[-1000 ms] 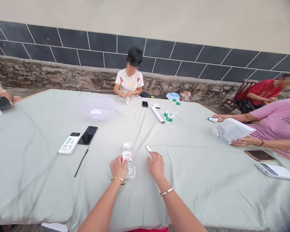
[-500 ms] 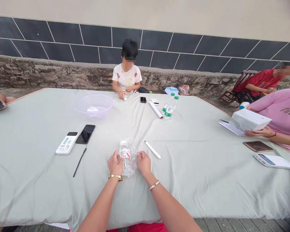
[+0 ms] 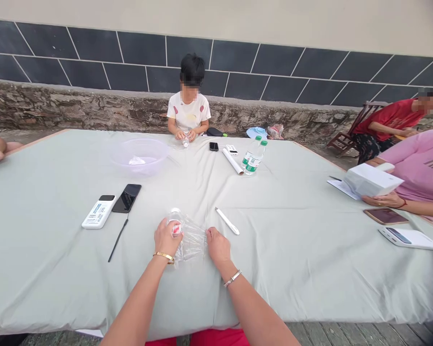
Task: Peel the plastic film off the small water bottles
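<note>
A clear plastic bottle (image 3: 175, 217) with a white cap and a red-and-white label lies on the cloth-covered table, partly hidden by my fingers. My left hand (image 3: 167, 236) is wrapped round its label area. Crinkled clear plastic film (image 3: 194, 242) stretches from the bottle toward the right. Its right edge is pinched in the closed fingers of my right hand (image 3: 218, 245). Just beyond that hand lies a white utility knife or pen-like tool (image 3: 227, 221); its exact kind is unclear.
Left of my hands lie a white power bank (image 3: 98, 212) and a black phone (image 3: 127, 198) with a strap. Farther off are a purple basin (image 3: 140, 168), two water bottles (image 3: 252, 161) and a paper roll (image 3: 233, 161). A person opposite handles a small bottle; another at right holds a white box (image 3: 374, 179).
My left hand has closed round the bottle and shifted slightly left with it. The film is now pulled taut toward my right hand, which moved slightly right.
</note>
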A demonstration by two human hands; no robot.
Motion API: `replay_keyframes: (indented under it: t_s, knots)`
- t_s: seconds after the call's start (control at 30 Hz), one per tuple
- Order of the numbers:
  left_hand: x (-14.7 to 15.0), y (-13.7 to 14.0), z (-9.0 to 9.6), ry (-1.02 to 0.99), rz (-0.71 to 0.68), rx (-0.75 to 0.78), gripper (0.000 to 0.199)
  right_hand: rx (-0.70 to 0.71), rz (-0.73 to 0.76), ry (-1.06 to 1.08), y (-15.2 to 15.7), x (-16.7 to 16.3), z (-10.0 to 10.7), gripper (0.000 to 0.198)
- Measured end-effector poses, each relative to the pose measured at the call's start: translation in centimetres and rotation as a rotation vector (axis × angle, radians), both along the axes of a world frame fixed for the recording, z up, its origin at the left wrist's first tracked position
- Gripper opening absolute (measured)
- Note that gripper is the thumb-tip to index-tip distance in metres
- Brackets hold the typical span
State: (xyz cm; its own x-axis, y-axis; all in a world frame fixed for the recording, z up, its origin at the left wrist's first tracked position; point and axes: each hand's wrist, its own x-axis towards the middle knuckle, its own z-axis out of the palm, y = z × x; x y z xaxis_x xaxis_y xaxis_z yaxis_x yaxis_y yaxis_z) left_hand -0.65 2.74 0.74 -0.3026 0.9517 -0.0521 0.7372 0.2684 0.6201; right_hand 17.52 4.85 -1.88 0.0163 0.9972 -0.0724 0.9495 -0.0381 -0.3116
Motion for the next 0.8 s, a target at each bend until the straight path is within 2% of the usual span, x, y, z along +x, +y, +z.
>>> replay_keyframes:
  t_s: [0.1,0.2,0.33,0.4,0.6,0.7,0.77,0.8]
  knots:
    - [-3.7,-0.7,-0.7,-0.120,0.070,0.051,0.035,-0.017,0.004,-0.034,0.2,0.2,0.2,0.026]
    - [-5.5,-1.1,-1.0,-0.231,0.159,0.011,0.037,-0.033,0.005,-0.044,0.3,0.2,0.5,0.026]
    - [-5.4,-1.3,-0.9,-0.182,0.134,-0.095,0.059,-0.026,0.006,-0.035,0.3,0.2,0.7,0.026]
    - [-5.3,-1.3,-0.6,-0.168,0.132,-0.157,0.062,-0.031,0.002,-0.016,0.4,0.3,0.8,0.024]
    - [-5.7,-1.1,-0.7,-0.196,0.101,-0.198,0.049,-0.125,-0.055,0.207,1.8,2.2,2.6,0.021]
    - [-5.5,-1.2,-1.1,-0.152,0.094,-0.160,0.042,-0.011,-0.137,0.309,2.1,2.4,4.3,0.025]
    - [-5.2,-1.3,-1.2,-0.127,0.099,-0.140,0.040,0.072,-0.091,0.400,1.6,1.0,5.2,0.026]
    - [-5.2,-1.4,-1.3,-0.116,0.102,-0.132,0.040,0.065,-0.025,0.459,1.2,-0.3,5.5,0.027]
